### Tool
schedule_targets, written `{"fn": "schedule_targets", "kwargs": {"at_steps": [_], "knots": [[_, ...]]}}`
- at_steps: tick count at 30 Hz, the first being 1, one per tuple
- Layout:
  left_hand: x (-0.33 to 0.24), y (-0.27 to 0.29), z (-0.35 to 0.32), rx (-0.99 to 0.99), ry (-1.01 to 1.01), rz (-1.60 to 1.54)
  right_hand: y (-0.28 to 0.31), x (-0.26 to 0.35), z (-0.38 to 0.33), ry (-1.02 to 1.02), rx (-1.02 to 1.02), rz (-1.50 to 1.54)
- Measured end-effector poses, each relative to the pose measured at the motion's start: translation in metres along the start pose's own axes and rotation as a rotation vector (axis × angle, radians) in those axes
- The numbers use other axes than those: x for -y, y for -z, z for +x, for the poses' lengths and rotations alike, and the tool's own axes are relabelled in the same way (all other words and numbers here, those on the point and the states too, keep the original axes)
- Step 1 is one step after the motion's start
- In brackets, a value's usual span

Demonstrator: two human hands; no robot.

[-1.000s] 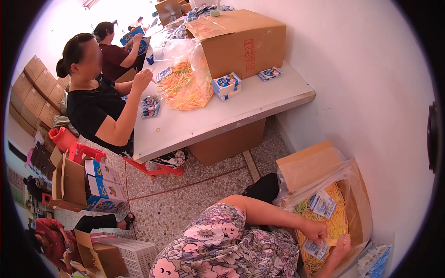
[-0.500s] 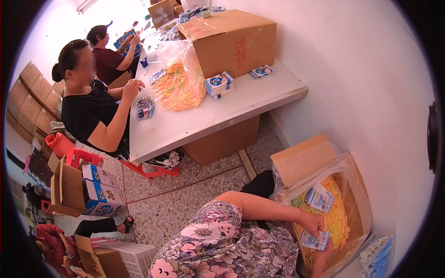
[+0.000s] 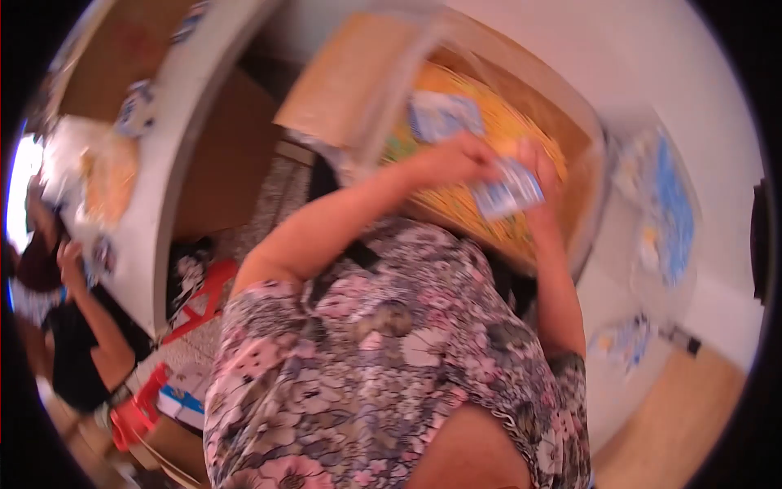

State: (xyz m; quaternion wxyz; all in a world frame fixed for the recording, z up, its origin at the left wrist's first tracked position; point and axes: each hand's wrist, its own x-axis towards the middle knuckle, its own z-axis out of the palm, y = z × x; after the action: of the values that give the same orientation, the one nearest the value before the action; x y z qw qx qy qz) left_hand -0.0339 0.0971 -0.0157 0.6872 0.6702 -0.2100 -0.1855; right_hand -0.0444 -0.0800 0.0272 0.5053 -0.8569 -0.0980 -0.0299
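A small blue-and-white plastic packet point(image 3: 509, 194) is held over an open carton. My left hand point(image 3: 459, 158) is closed, its fingertips pinching the packet's upper left corner. Close against the packet's other side is my right hand point(image 3: 539, 167), its fingers bent and drawn together; blur hides what they hold. Beneath both hands, thin yellow sticks point(image 3: 459, 81) fill the carton, with some green ones at the left. Another blue-and-white packet point(image 3: 445, 116) lies on the sticks, just beyond my left hand.
Clear plastic lines the cardboard carton point(image 3: 588, 114), whose flap point(image 3: 346, 77) folds out leftward. Blue packets point(image 3: 672, 212) lie on the right. At left stand a white table point(image 3: 163, 236) and a red stool point(image 3: 208, 293). A person in black point(image 3: 85, 350) sits beyond.
My view has swung down and right, so the carton appears higher and the table farther left. My right hand has come up beside the packet that my left hand still holds.
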Motion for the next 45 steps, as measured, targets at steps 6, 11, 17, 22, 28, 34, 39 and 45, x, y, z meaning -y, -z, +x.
{"fn": "schedule_targets", "kwargs": {"at_steps": [6, 11, 17, 22, 28, 34, 39, 45], "knots": [[-0.019, 0.024, 0.004, -0.281, -0.034, -0.286, 0.011, -0.047, -0.020, -0.079, 0.439, -0.339], [-0.012, 0.024, 0.002, -0.268, -0.029, -0.242, -0.017, -0.047, -0.029, 0.041, 0.643, -0.676], [0.009, 0.024, -0.003, -0.233, 0.087, -0.200, -0.018, -0.060, -0.023, 0.097, 0.686, -0.666], [0.001, 0.020, -0.003, -0.199, 0.115, -0.204, 0.007, -0.074, -0.019, -0.043, 0.588, -0.265], [0.002, 0.010, -0.002, -0.005, 0.032, 0.127, 0.022, -0.029, -0.010, -0.449, 0.158, 0.457], [0.000, 0.014, -0.013, 0.112, 0.019, 0.125, -0.014, -0.032, -0.015, -0.180, 0.118, 0.457], [-0.004, 0.009, -0.011, 0.070, -0.117, 0.223, -0.020, -0.015, -0.009, -0.199, 0.074, 0.456], [0.002, 0.007, -0.010, 0.101, -0.118, 0.279, -0.016, -0.011, 0.002, -0.047, 0.021, 0.222]]}}
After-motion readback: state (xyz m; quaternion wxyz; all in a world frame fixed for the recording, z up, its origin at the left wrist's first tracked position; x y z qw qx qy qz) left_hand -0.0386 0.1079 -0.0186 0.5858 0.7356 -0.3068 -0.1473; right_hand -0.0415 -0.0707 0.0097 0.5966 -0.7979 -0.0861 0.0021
